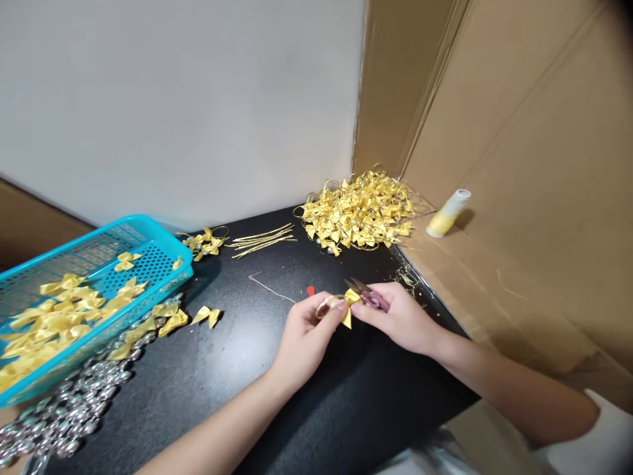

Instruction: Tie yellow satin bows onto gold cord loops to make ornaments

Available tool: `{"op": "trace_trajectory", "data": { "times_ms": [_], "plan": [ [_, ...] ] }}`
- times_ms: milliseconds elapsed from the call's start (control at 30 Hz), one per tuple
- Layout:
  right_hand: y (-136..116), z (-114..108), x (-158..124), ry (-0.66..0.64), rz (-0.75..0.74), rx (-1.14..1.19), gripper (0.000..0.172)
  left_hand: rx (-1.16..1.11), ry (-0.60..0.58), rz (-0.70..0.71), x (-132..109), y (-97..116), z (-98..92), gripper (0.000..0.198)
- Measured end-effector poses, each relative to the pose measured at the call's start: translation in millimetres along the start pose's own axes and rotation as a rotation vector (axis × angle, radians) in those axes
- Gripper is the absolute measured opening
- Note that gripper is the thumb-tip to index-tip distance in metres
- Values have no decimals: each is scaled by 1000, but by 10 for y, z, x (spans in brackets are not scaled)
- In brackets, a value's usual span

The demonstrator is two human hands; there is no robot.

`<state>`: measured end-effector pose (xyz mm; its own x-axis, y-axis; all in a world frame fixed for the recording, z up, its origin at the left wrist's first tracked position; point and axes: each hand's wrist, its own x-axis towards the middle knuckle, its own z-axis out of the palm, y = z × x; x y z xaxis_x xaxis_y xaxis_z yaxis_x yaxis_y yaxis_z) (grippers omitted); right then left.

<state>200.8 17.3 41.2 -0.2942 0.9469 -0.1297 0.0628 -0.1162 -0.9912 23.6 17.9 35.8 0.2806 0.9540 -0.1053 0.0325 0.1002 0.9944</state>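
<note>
Over the black tabletop, my left hand pinches a yellow ribbon bow with a loop of gold cord attached to it. Close against it, my right hand grips a small pair of thread snips with purple handles, the blades pointing left and up. Fingers of both hands meet at the bow, so part of it is hidden. A thin pale thread trails across the table to my left hand. Just behind that hand lies a small red piece.
A turquoise basket with yellow bows stands left, silvery beads beside it. Cut gold cords lie at the back, near a big heap of looped bows. A thread spool stands on cardboard at right. Walls close off the back.
</note>
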Motion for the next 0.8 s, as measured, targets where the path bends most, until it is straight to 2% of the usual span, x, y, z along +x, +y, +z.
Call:
{"op": "trace_trajectory", "data": {
  "times_ms": [133, 267, 367, 467, 500, 567, 633, 700, 800],
  "plan": [
    [58, -64, -2, 22, -28, 51, 32, -52, -11, -56, 32, -18, 34, 28],
    [85, -118, 5, 114, -17, 7, 34, 7, -125, -128, 94, -24, 75, 30],
    [122, -268, -53, 277, -8, -145, 34, 87, -175, -125, 240, -23, 20, 32],
    [270, -615, -229, 526, -70, -424, 33, 296, -120, -68, 505, -5, -167, 36],
    [349, -764, -304, 589, -69, -567, 35, 414, -102, -20, 609, 12, -240, 37],
    [533, -1065, -451, 706, -39, -846, 34, 724, -68, 191, 826, 70, -351, 37],
    [711, -1312, -562, 730, -70, -961, 33, 824, -48, 278, 1042, 152, -361, 31],
    [842, -1463, -623, 696, -147, -1037, 31, 901, -43, 365, 1257, 241, -247, 23],
    [926, -1529, -638, 664, -258, -1146, 30, 1008, -60, 513, 1576, 341, 73, 14]
  ]
}}
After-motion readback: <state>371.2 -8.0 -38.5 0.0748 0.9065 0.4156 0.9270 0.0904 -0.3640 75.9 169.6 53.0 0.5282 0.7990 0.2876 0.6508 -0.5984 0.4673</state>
